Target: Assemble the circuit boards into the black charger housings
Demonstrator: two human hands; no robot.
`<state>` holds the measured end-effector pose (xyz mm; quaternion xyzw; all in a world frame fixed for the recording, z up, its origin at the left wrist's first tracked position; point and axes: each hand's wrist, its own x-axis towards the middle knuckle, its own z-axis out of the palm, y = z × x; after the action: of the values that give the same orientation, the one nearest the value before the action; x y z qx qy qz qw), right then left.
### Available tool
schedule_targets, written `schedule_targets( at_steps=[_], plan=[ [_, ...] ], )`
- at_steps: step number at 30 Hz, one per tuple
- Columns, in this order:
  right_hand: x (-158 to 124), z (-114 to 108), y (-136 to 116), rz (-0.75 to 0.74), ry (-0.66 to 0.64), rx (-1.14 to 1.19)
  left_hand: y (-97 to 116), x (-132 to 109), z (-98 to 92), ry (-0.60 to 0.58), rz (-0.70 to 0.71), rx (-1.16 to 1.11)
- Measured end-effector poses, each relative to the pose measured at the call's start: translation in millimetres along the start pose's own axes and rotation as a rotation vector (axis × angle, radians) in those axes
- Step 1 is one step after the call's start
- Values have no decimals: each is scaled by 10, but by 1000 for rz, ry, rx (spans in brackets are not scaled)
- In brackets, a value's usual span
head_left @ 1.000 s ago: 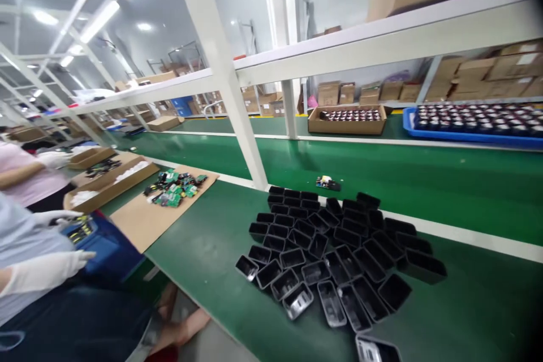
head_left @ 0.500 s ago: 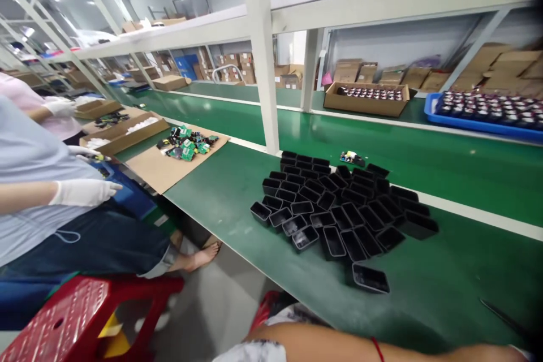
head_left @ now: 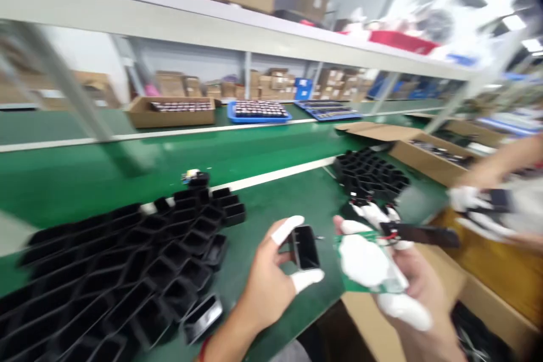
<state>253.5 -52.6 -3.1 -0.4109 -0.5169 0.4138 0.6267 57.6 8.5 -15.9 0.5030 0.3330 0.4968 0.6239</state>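
Note:
My left hand (head_left: 267,285), with white covers on thumb and fingertip, holds a small open black plastic case (head_left: 307,248) over the table, its opening towards me. My right hand (head_left: 418,288), also with white finger covers, grips a green circuit board (head_left: 347,284) with a large white patch on it. Beside the board are a red wire and a long dark piece (head_left: 428,234), blurred; I cannot tell how they are joined. Left of my hands stand many empty black cases (head_left: 148,266) in close rows, one (head_left: 203,317) lying nearest me.
At the right a co-worker's gloved hands (head_left: 475,209) hold a dark block. More black cases (head_left: 371,172) stand ahead of my right hand. Open cardboard boxes (head_left: 432,161) lie to the right. A small part (head_left: 193,175) lies behind the left rows; trays (head_left: 258,119) line the back.
The view has swung right. My left hand, before mostly out of the frame at lower right, now shows with a black case. My right hand with the circuit board has come into view.

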Motion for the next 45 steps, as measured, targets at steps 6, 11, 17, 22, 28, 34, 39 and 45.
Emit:
schedule_targets(
  at_steps=[6,11,17,22,28,34,39,45],
  plan=[
    [63,233,-36,25,28,189,-48,49,52,-34,-9,66],
    [160,229,-56,50,-77,102,-32,106,44,-10,132,129],
    [201,181,-25,-23,-118,-90,38,154,40,-34,200,240],
    [257,174,-62,-116,-161,-230,-6,152,24,-68,219,307],
    [295,175,-106,-164,-171,-312,-22,178,28,-100,213,308],
    [299,190,-69,-166,-132,-318,-22,204,48,-86,187,280],
    [322,187,-91,-179,-184,-395,-34,199,29,-71,170,308],
    [313,210,-116,-184,-166,-441,-76,168,10,-80,147,316]
  ],
)
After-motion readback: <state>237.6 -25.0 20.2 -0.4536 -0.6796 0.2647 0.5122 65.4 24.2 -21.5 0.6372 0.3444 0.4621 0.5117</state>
